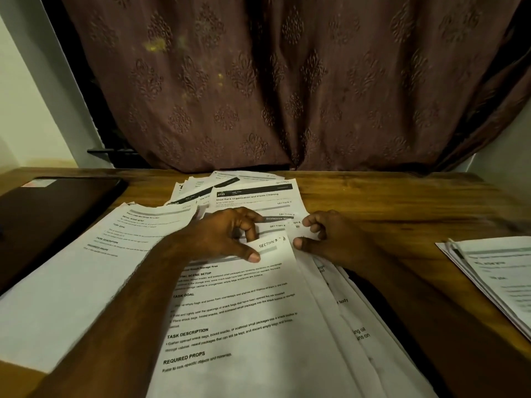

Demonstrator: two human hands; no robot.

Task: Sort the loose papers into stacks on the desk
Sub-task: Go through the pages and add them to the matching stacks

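A fanned pile of printed sheets [253, 326] lies in front of me on the wooden desk [373, 196]. Its top sheet reads "SECTION 9". My left hand [227, 237] rests on that sheet's upper edge, thumb pressed on it, fingers curled over the corner. My right hand [330, 239] pinches the top right corner of the sheets underneath. A second stack [94, 262] lies to the left, partly under my left forearm. Loose papers with black headers [244, 193] are spread at the back. Another stack [500, 271] sits at the right edge.
A dark closed laptop or folder [54, 208] lies at the far left of the desk. A patterned brown curtain [273, 81] hangs right behind the desk's back edge. Bare wood shows between the middle pile and the right stack.
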